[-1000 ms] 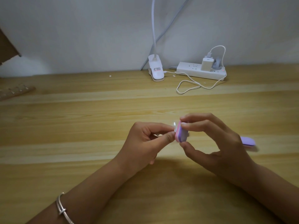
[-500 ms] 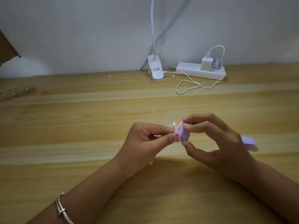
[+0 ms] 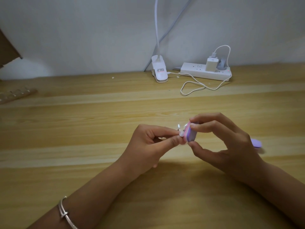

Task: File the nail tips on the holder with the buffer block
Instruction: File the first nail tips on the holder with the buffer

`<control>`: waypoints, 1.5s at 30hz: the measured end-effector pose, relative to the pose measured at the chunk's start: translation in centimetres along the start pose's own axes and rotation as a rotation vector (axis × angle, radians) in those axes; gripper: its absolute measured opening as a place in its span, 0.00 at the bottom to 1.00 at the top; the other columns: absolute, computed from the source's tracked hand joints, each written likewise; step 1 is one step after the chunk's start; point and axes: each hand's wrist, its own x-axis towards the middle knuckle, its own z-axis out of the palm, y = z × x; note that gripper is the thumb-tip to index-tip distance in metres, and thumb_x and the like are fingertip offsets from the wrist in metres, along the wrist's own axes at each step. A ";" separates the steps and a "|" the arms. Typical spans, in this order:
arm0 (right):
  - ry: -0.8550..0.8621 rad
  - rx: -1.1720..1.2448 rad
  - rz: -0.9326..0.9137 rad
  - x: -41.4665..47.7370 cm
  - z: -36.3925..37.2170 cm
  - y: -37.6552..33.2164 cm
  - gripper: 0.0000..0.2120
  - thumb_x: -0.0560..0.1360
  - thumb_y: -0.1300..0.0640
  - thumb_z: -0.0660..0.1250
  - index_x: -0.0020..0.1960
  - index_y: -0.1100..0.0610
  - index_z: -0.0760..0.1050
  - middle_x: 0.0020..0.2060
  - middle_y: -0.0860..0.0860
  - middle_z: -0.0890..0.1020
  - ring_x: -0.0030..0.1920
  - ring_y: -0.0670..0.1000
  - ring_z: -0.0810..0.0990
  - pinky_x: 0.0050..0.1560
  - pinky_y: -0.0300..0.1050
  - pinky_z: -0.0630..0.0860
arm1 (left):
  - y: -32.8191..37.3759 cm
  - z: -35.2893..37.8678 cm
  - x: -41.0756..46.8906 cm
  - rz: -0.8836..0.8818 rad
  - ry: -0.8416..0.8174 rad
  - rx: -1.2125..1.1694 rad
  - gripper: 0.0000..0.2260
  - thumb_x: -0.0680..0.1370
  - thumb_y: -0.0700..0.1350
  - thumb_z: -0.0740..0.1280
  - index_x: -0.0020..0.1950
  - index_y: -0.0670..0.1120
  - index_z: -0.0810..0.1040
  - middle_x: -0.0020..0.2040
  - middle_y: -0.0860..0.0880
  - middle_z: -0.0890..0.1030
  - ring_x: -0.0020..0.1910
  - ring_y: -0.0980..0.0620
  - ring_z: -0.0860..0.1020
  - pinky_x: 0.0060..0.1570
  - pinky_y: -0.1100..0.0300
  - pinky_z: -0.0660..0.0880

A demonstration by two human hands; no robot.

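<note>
Head view looks down on a wooden desk [image 3: 82, 129]. At nine o'clock in my frame, near the left edge, a strip of clear nail tips [image 3: 15, 95] lies flat. At seven o'clock a silver bracelet [image 3: 65, 214] sits on the left forearm.

Just right of centre, the left hand [image 3: 148, 142] has its fingers curled. Thumb and forefinger pinch the holder [image 3: 179, 127], which is mostly buried in the fingers, so only small clear shiny bits show. One pale nail tip [image 3: 181, 134] sticks out toward three o'clock.

At twelve o'clock from the hands, by the wall, a white clip lamp [image 3: 159, 71] stands on the desk.

The pink and purple buffer block [image 3: 191, 134] touches the nail tip with its pink face. The right hand [image 3: 227, 146] grips it, forefinger on the top and thumb under the bottom.

At one o'clock a white power strip [image 3: 204, 72] lies along the wall with a charger [image 3: 210, 64] plugged in and a white cable [image 3: 193, 88] looping on the desk.

At three o'clock from the right hand, a purple object [image 3: 256, 143] lies on the desk, partly hidden behind it.
</note>
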 end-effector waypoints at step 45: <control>-0.022 -0.036 0.042 -0.1 -0.6 -0.1 0.12 0.74 0.59 0.72 0.52 0.67 0.81 0.52 0.58 0.81 0.56 0.54 0.83 0.58 0.45 0.78 | 0.3 0.1 0.1 -0.168 -0.215 -0.152 0.11 0.81 0.42 0.58 0.46 0.38 0.77 0.36 0.45 0.78 0.18 0.57 0.63 0.18 0.69 0.59</control>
